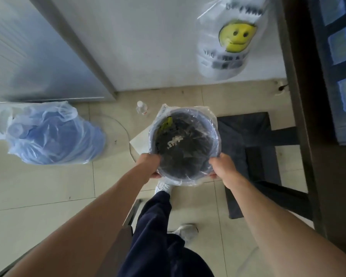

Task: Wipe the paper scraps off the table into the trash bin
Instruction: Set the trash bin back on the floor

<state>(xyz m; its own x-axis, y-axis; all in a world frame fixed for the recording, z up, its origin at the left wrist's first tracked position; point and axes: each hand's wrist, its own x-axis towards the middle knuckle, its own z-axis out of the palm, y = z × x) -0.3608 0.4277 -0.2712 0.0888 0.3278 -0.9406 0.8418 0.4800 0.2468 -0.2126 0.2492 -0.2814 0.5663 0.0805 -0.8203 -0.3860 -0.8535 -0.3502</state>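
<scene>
A round grey trash bin (216, 124) lined with a clear plastic bag is held above the tiled floor, seen from above. Small white paper scraps (174, 143) lie on the dark bottom of the bin. My left hand (149, 164) grips the near left part of the rim. My right hand (224, 166) grips the near right part of the rim. The table is not in view.
A bulging blue plastic bag (54, 134) lies on the floor at the left. A small clear bottle (141, 107) stands behind the bin. A white bag with a yellow smiley (234, 37) hangs on the wall. A dark mat (246, 124) and dark furniture (300, 136) are at the right.
</scene>
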